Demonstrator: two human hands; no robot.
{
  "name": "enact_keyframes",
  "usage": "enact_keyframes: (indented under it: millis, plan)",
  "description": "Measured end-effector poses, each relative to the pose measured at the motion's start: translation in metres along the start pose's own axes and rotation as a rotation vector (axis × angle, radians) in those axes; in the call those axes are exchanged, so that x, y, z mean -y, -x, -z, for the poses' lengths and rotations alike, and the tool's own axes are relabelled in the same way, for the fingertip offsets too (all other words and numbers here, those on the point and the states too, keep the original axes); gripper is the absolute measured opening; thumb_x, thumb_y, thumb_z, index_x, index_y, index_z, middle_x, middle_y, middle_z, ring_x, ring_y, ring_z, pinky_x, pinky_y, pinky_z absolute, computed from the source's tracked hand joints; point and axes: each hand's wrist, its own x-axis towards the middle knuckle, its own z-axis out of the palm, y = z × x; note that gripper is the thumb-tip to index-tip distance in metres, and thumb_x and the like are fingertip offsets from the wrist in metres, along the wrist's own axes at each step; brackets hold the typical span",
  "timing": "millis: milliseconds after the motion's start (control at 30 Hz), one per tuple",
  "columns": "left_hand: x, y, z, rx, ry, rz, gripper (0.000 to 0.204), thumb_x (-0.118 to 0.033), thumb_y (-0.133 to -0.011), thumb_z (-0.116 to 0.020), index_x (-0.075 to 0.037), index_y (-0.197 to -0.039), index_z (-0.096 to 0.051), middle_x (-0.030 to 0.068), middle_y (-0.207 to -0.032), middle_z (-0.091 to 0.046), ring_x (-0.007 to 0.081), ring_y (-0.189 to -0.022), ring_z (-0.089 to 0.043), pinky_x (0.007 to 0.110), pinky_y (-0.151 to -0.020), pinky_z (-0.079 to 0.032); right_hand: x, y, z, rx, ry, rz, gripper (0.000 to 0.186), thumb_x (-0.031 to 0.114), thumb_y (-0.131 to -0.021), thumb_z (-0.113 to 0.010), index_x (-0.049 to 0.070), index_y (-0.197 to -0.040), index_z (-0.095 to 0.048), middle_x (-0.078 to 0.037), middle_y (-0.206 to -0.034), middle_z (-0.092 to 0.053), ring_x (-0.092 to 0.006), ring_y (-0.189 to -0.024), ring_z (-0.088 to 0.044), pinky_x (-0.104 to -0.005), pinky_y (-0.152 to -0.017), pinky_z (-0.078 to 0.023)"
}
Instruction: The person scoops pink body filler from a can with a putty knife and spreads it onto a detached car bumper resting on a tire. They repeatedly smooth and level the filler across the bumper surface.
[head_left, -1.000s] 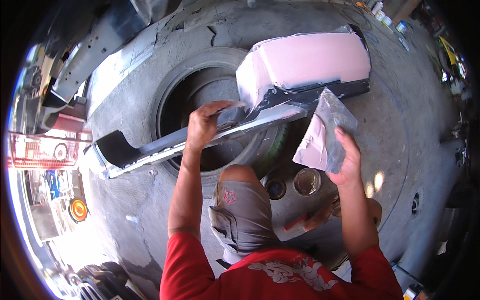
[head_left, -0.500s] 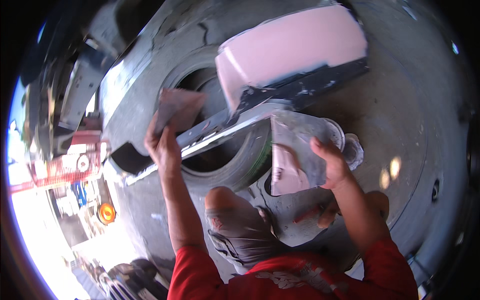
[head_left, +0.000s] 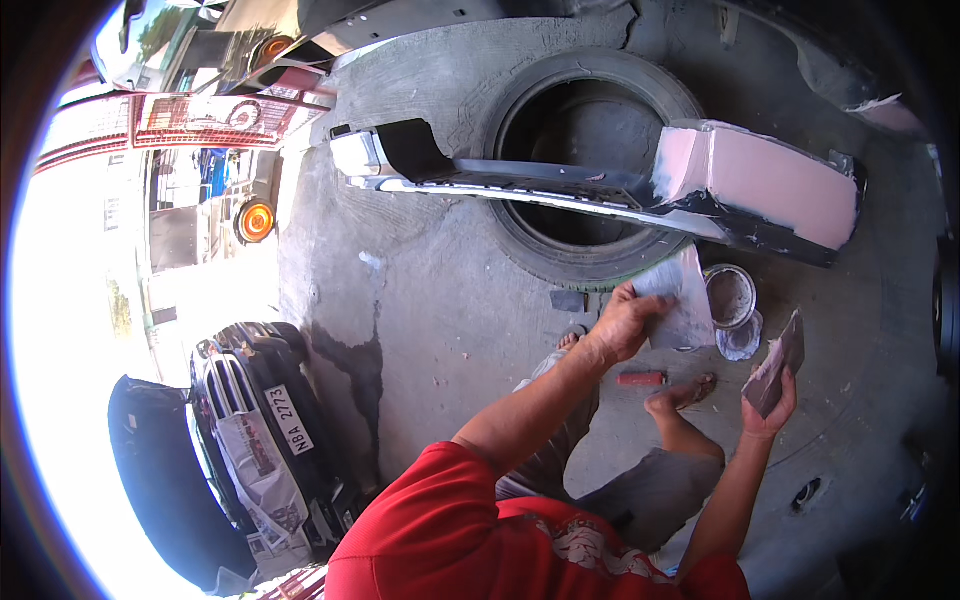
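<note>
My left hand grips a thin grey sheet smeared with pale pink filler, fingers and thumb closed on its left side. Farther right, my right hand holds a dark flat spreader with pink filler along one edge. Beyond both hands, a car bumper lies across a tyre. Pink filler coats the bumper's right end, while its left part is dark with a silver strip. Just right of the sheet stands an open can of pale paste, with its smeared lid beside it.
A red tube-like object lies on the concrete between my feet, and a small dark block by the tyre. At lower left is a dark car front partly covered with paper. Another panel with pink filler shows at upper right.
The sheet has passed from my right hand to my left, and the spreader from my left to my right. My view has turned left, so the bumper now appears farther right.
</note>
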Motion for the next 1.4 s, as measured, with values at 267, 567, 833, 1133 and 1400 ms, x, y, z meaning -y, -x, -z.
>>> enact_keyframes:
  millis: [267, 567, 833, 1133, 1400]
  plan:
    - [-0.086, 0.148, -0.058, 0.690, -1.465, -0.286, 0.040, -0.008, -0.080, -0.078, -0.013, -0.120, -0.085, 0.0167, -0.115, -0.082, 0.0401, -0.109, -0.078, 0.049, -0.096, -0.062, 0.030, 0.189, -0.190, 0.052, 0.070, 0.144, 0.052, 0.018, -0.111, -0.065, 0.003, -0.160, -0.058, -0.012, -0.157, -0.067, -0.0264, -0.127, -0.073, -0.0461, -0.105, -0.062]
    - [-0.211, 0.280, 0.195, -0.116, -1.652, -0.006, 0.040, -0.012, -0.097, -0.064, -0.020, -0.132, -0.083, 0.0186, -0.126, -0.081, 0.0412, -0.119, -0.077, 0.050, -0.100, -0.061, -0.140, 0.221, -0.375, -0.019, 0.001, -0.026, 0.053, 0.025, -0.109, -0.069, 0.008, -0.158, -0.060, -0.008, -0.153, -0.070, -0.0278, -0.135, -0.069, -0.0520, -0.115, -0.054]
    - [-0.204, 0.579, 0.448, -0.765, -1.612, 0.449, 0.038, -0.020, -0.097, -0.067, -0.011, -0.131, -0.081, 0.0203, -0.131, -0.080, 0.0375, -0.125, -0.076, 0.048, -0.108, -0.061, -0.245, 0.260, -0.513, 0.234, 0.453, -0.045, 0.064, 0.034, -0.111, -0.068, 0.003, -0.165, -0.050, -0.012, -0.161, -0.060, -0.0306, -0.149, -0.057, -0.0512, -0.127, -0.043]
    - [-0.218, 0.634, 0.480, -0.632, -1.542, 0.057, 0.047, -0.012, -0.094, -0.059, -0.016, -0.136, -0.080, 0.0235, -0.124, -0.080, 0.0438, -0.117, -0.077, 0.051, -0.100, -0.063, -0.305, 0.412, -0.463, 0.102, 0.393, 0.075, 0.065, 0.045, -0.116, -0.061, 0.006, -0.166, -0.048, -0.010, -0.162, -0.058, -0.0299, -0.150, -0.056, -0.0510, -0.125, -0.044]
    - [-0.350, 0.608, 0.302, -0.030, -1.566, -0.747, 0.054, 0.006, -0.092, -0.054, -0.011, -0.135, -0.081, 0.0190, -0.132, -0.080, 0.0396, -0.119, -0.077, 0.047, -0.102, -0.062, -0.368, 0.524, -0.419, -0.122, 0.413, 0.088, 0.062, 0.048, -0.115, -0.063, 0.007, -0.161, -0.055, -0.009, -0.157, -0.064, -0.0316, -0.143, -0.063, -0.0527, -0.116, -0.053]
